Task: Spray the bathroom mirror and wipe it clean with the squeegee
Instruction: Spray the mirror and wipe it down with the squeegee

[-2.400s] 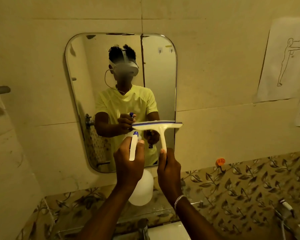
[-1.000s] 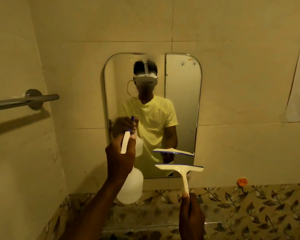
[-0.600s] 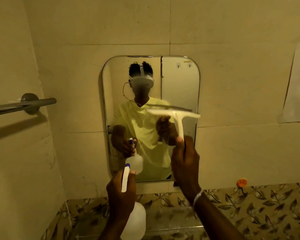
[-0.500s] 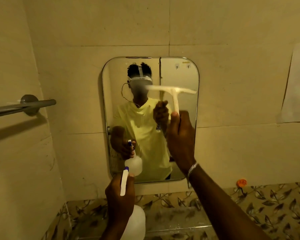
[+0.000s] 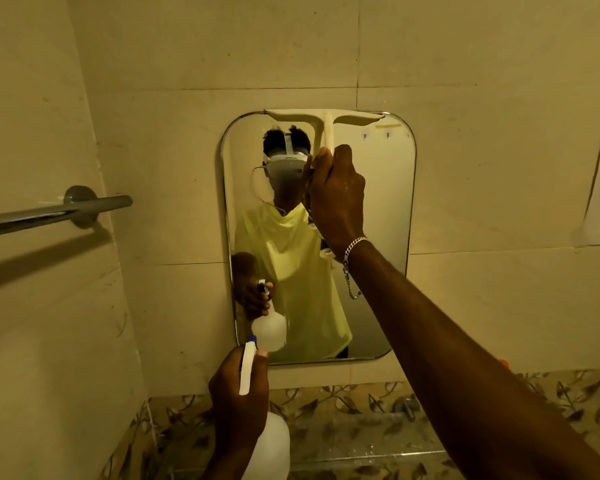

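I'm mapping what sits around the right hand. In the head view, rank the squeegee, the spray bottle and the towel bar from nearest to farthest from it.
1. Squeegee: gripped by the right hand, blade at the mirror's top edge.
2. Spray bottle: low and left of it, in the left hand.
3. Towel bar: far left, on the side wall.

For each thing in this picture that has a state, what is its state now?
squeegee: blade level along the mirror's top edge, handle down.
right hand: shut on the squeegee handle.
spray bottle: held low, upright, below the mirror.
left hand: shut on the spray bottle.
mirror: on the wall; wet or dry cannot be told.
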